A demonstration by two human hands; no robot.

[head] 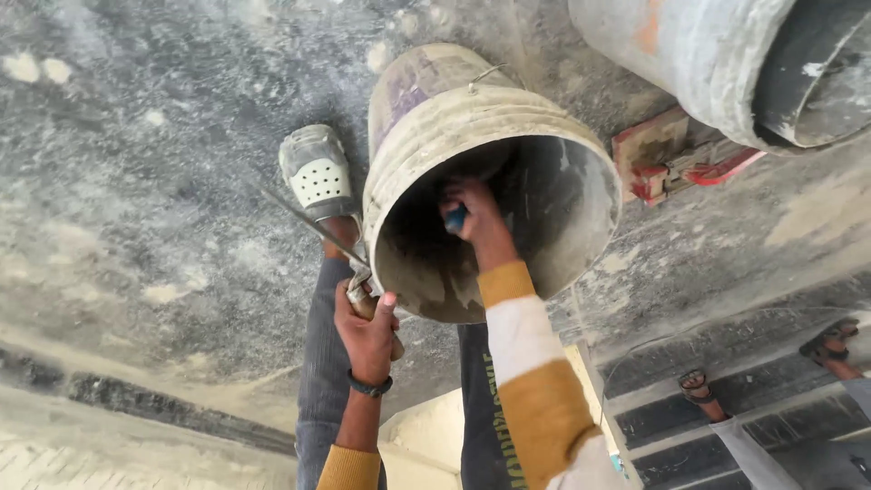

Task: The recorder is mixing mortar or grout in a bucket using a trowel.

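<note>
Two hands are at work on one bucket (472, 136). It is a large plastic bucket, tipped on its side on the dusty concrete floor (136, 227), with its open mouth turned toward you. Its outer wall is caked grey-beige with dried mortar, ribbed near the rim, with a faded purple patch near the base and a thin wire handle lug showing on top. Inside, the wall is dark grey and smeared, and a paler crust clings along the lower rim.

Your right hand (476, 222) is inside the mouth, fingers clamped round a small blue-handled tool (456, 218) held against the inner wall; what the tool's working end looks like cannot be told. Your left hand (367, 331) is just outside the lower left rim, fingers closed round the wooden handle of a trowel (318, 227) whose thin blade slants up and left beside the bucket. A dark band sits on that wrist.

Your foot in a grey perforated clog (316, 172) rests on the floor just left of the bucket, touching or nearly touching its side. A mixer drum (726, 63) juts in at upper right, with a red-painted piece (671, 163) below it. Another person's sandalled feet (699, 386) stand on dark steps at lower right, well apart from the bucket.
</note>
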